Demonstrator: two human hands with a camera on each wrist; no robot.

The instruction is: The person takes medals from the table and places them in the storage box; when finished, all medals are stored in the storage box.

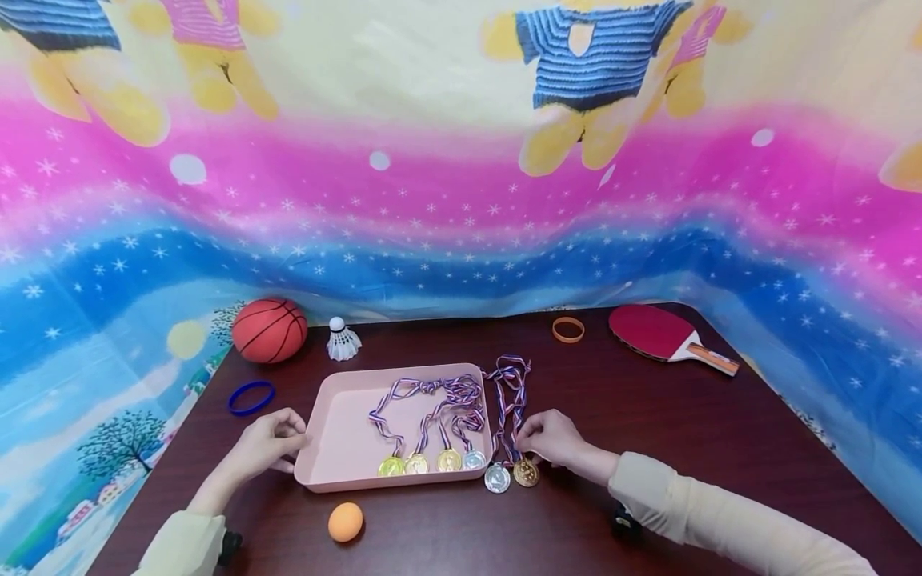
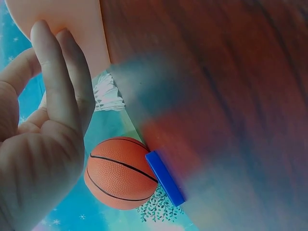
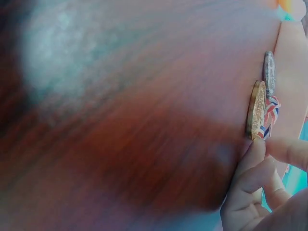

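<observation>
Golden medal (image 1: 527,473) | on table (image 1: 612,392), right of tray (image 1: 346,420), beside silver medal (image 1: 497,478) | we pinch its ribbon (image 1: 519,398) with our right hand (image 1: 553,436) | our left hand (image 1: 266,444) at tray's left edge, whether gripping we cannot tell

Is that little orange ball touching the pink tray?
Apart: the head view shows a strip of bare dark table between the orange ball and the near side of the pink tray.
</observation>
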